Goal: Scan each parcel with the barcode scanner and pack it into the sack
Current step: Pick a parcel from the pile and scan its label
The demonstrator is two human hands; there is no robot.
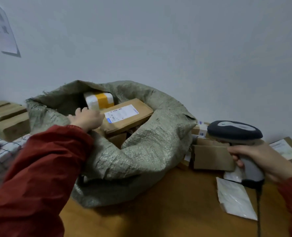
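My left hand (86, 119) is inside the mouth of the grey-green sack (150, 151), which stands on the bench (176, 211). Its fingers (81, 110) are straight and slightly spread, touching the left end of the labelled brown parcel (126, 115) on top of the load. A white parcel with yellow tape (99, 100) sits just beyond it, deeper in the sack. My right hand (254, 159) has its fingers curled round the handle of the barcode scanner (236, 132), held upright to the right of the sack. More cardboard boxes (210, 156) and a flat white mailer (234, 200) lie near that hand.
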